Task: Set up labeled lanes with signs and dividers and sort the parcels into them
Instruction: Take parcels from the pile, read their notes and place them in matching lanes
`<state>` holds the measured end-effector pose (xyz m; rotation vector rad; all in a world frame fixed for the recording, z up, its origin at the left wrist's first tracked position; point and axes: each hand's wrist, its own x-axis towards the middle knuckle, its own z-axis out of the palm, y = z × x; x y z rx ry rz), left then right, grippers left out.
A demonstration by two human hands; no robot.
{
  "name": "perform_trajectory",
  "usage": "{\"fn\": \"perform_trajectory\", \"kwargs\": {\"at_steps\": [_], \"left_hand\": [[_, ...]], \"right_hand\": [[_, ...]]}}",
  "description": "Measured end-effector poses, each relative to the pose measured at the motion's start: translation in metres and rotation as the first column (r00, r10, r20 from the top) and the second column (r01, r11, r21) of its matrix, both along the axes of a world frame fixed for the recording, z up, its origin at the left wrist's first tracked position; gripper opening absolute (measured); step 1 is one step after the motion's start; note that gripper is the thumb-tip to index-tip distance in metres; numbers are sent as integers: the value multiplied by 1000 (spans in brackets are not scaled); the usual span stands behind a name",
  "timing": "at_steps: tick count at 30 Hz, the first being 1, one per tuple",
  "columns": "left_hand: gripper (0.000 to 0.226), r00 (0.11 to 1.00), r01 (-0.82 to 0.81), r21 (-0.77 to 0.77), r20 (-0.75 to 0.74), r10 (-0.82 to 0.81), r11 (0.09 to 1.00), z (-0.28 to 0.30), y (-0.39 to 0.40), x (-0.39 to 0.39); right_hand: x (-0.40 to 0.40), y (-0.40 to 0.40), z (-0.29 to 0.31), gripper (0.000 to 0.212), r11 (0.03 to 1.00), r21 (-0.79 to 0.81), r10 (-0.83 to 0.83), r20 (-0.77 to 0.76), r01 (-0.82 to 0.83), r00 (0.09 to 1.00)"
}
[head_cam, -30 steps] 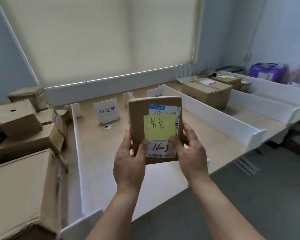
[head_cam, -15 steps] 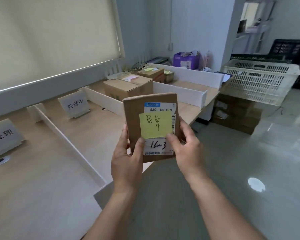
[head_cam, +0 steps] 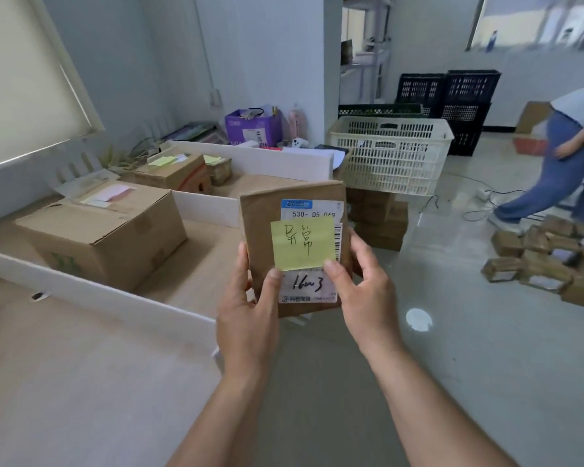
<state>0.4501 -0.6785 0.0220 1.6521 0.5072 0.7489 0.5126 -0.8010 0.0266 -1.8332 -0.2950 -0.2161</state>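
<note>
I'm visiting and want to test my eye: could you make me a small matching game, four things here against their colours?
Things:
1. sticky note on the parcel gripped by the left hand and right hand
2. big crate beside the table
3. gift bag by the wall
4. lane divider

Colours:
a. purple
b. white
c. yellow
d. cream

Pairs: 1-c, 2-d, 3-a, 4-b
</note>
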Motion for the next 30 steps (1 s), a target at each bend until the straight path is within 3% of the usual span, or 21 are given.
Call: {"fn": "perform_trajectory", "kwargs": {"at_steps": [17,30], "left_hand": [[54,982,187,0,-13,-187,982,-1,31,281],[47,996,-37,9,-86,37,999,8,15,497]], "right_hand": [[254,20,7,51,975,-17,-221,22,221,975],[498,12,10,53,995,-96,-7,26,10,1000]]}}
